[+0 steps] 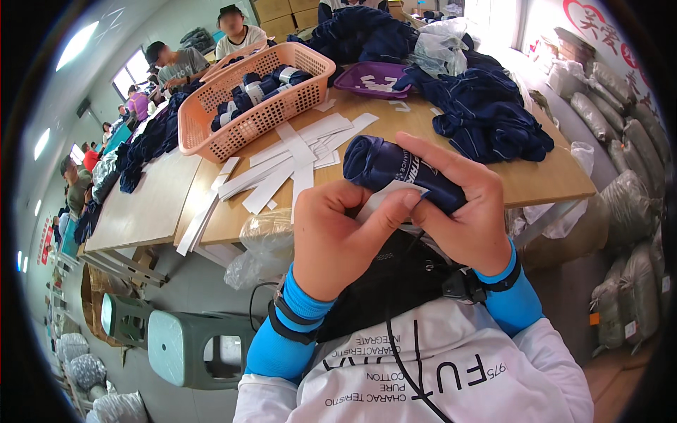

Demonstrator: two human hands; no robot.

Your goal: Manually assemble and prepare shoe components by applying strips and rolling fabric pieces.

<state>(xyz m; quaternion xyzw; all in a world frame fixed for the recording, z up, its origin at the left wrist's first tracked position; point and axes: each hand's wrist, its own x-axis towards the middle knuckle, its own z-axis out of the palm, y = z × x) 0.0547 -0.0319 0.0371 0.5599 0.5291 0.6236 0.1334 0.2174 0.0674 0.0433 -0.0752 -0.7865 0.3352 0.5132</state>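
A tightly rolled navy garment (367,163) with light printing is held up in front of my chest, above the near table edge. My left hand (335,236) is closed on its left end, thumb on top. Under that thumb, a white paper strip (386,194) lies against the roll; how far it goes round is hidden. My right hand (465,211) wraps the other end, with the index finger stretched along the far side and the thumb near the left one. Loose white paper strips (303,151) are piled on the table just beyond my hands.
An orange basket (204,146) holds several banded navy rolls. Beside it is a purple tray (344,81) with paper pieces. Navy garments (486,113) heap at the right. Green stools (173,356) stand lower left; stuffed sacks (642,148) line the right wall. Other people work at the far left.
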